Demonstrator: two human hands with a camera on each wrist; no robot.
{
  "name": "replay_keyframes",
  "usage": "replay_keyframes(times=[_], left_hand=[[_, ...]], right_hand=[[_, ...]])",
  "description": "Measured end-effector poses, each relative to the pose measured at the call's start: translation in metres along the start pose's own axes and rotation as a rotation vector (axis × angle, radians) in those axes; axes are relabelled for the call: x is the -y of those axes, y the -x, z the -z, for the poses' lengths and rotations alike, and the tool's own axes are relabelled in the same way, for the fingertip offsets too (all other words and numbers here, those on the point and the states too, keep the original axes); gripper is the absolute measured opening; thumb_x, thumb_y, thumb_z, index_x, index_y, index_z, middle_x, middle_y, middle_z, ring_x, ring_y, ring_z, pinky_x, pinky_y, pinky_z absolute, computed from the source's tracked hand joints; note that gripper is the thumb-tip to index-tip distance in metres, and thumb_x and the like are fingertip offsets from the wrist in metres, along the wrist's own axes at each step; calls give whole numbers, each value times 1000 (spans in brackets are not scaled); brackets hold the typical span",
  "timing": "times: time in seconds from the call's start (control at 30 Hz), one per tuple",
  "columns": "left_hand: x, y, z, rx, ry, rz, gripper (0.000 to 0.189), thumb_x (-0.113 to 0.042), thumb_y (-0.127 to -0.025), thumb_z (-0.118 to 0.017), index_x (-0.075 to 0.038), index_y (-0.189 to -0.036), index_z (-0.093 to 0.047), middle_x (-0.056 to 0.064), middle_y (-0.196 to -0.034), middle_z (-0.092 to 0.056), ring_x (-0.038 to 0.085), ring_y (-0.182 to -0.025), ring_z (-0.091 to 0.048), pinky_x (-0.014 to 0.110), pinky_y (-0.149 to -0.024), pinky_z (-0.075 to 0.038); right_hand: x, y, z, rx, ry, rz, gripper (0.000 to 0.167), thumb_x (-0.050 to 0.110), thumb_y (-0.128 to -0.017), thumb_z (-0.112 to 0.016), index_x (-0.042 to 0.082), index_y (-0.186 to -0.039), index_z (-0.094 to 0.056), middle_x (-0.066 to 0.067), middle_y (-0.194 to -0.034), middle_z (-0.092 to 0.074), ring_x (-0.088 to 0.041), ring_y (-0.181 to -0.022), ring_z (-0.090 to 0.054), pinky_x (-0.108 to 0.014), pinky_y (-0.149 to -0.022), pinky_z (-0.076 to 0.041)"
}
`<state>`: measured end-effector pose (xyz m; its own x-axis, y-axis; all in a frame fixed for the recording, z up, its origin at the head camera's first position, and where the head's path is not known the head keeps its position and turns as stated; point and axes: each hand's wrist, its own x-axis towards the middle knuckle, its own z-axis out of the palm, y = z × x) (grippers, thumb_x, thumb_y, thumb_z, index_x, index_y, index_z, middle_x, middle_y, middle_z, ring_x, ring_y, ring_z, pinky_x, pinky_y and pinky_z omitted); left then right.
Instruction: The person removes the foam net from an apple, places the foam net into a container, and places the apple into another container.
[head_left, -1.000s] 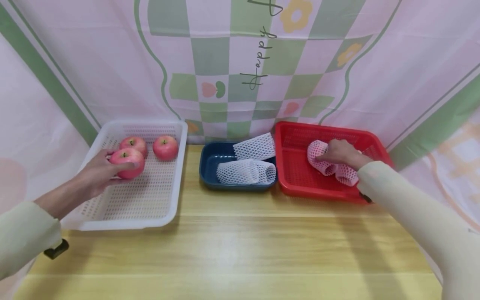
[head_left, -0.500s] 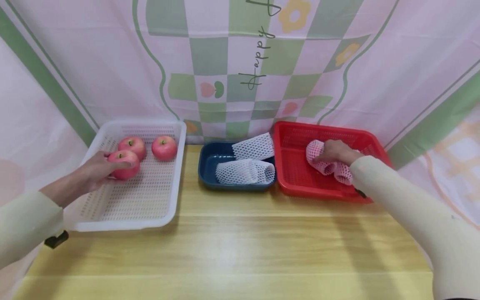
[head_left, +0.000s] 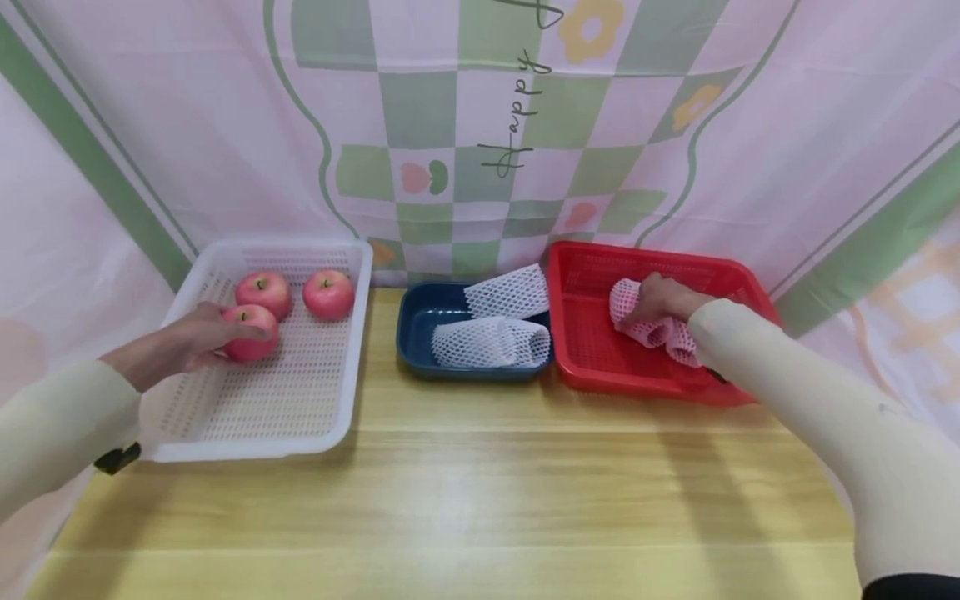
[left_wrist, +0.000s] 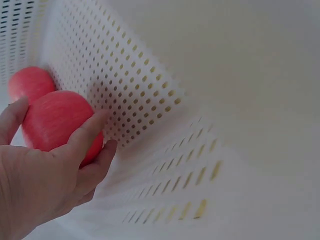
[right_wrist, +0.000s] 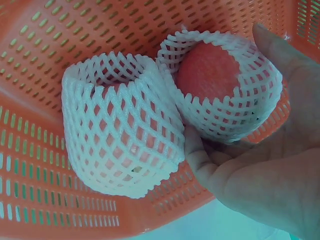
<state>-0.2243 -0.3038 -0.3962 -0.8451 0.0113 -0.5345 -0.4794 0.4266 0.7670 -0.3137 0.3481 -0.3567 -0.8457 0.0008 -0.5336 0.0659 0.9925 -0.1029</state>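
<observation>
My left hand (head_left: 197, 337) grips a red apple (head_left: 255, 343) low inside the white perforated basket (head_left: 352, 367), thumb on one side and fingers around the other. Two more apples sit in that basket, one apple (head_left: 264, 287) right behind the held one and another apple (head_left: 328, 294) to its right. At the right, my right hand (head_left: 662, 300) holds an apple in a white foam net (right_wrist: 210, 102) inside the red basket (head_left: 581, 350). A second netted apple (right_wrist: 125, 135) lies beside it, its sleeve opening facing up in the right wrist view.
Between the two baskets stands a dark blue tray (head_left: 420, 367) with several white foam net sleeves (head_left: 480, 342), one leaning over its back right edge. All stand on a wooden table (head_left: 465, 492) before a patterned curtain (head_left: 420, 108).
My left hand has lowered the apple and shifted it slightly left, in front of the rear apple. My right hand has moved a little left with the netted apple under it.
</observation>
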Motion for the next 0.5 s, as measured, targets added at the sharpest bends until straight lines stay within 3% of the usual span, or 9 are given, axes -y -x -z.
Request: replay_keyframes(times=[0.13,0.23,0.5], left_hand=[[-3,-2,0,4,-53,28,93,-11,-101,-65,15,-155,7,41,-154,-13,51,-143,-31,59,-110,-50],[-2,-4,0,-5,-96,40,94,-10,-101,-65,18,-153,8,42,-151,-12,52,-141,-31,63,-112,-47],[-3,-7,-2,-10,-176,83,97,-10,-99,-68,17,-156,6,42,-154,-14,53,-139,-32,64,-113,-46]], right_hand=[[2,0,-1,44,-59,-18,115,43,-95,-76,-23,-152,-1,-47,-151,-27,-60,-140,-31,-74,-120,-27],[4,-1,-2,21,9,11,118,44,-94,-76,-26,-150,0,-50,-150,-28,-60,-139,-36,-71,-120,-29],[3,-4,-5,-47,106,45,110,44,-92,-77,-33,-140,-16,-53,-140,-38,-63,-134,-44,-65,-119,-37]])
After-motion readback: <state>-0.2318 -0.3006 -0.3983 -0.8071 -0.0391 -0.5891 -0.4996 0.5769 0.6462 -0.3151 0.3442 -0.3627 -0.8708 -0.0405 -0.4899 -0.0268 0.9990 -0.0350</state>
